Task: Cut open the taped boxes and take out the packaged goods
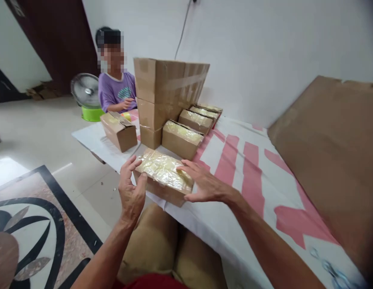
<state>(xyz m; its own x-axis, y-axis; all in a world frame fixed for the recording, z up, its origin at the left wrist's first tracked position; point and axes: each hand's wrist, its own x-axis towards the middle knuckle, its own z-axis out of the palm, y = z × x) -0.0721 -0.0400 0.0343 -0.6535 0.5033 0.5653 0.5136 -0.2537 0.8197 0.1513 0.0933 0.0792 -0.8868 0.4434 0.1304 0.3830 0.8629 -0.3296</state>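
Observation:
A small cardboard box point(162, 188) filled with clear-wrapped yellowish contents point(164, 168) lies near the front edge of the table point(222, 224). My left hand point(130, 190) rests against the box's left end, fingers apart and upright. My right hand point(204, 182) lies flat on the box's right side, its fingers stretched over the plastic. Neither hand lifts the box.
Behind it stand more filled open boxes point(182, 138), a stack of taped cartons point(167, 90) and a closed box point(118, 130). Another person in a purple shirt point(117, 90) sits at the far end beside a fan point(86, 92). A cardboard sheet point(333, 148) lies at right. Scissors point(331, 267) lie near the front right edge.

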